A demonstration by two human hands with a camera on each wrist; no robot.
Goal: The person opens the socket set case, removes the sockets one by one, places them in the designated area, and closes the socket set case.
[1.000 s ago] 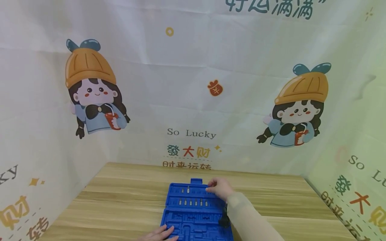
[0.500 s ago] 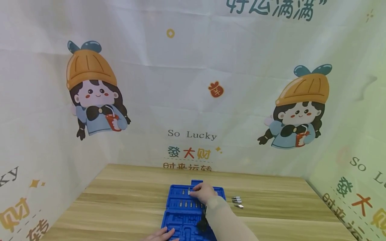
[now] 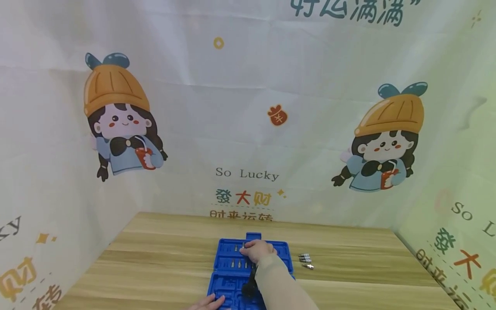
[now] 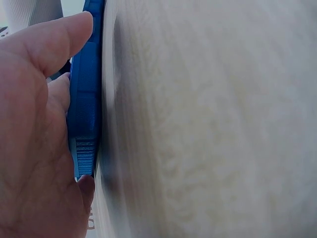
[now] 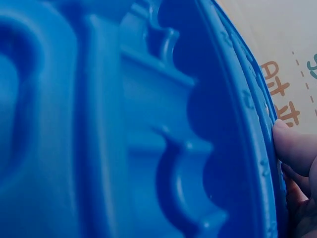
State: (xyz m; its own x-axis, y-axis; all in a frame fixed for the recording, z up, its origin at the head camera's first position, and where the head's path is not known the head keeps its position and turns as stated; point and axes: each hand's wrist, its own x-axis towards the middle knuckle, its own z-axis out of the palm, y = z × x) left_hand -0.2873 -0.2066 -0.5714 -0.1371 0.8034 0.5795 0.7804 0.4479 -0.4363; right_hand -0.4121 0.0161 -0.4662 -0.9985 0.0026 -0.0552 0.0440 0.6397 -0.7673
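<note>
Left hand: the left hand (image 3: 205, 303) lies flat at the near edge of the blue case (image 3: 284, 254), fingers straight and resting on it (the wrist view shows the palm against the case's side).
Case: open on the counter (image 3: 155, 258), near its middle, with rows of small metal bits in the far tray.
Right hand: the right hand (image 3: 259, 250) is over the far rows, fingers curled down at a bit (image 3: 243, 245); whether it truly pinches the bit I cannot tell, the knuckles hide it.
Loose bits: three loose bits (image 3: 305, 259) lie on the counter just right of the case, apart from it.
Backdrop: a printed cloth (image 3: 248, 129) with cartoon girls hangs behind the counter.
</note>
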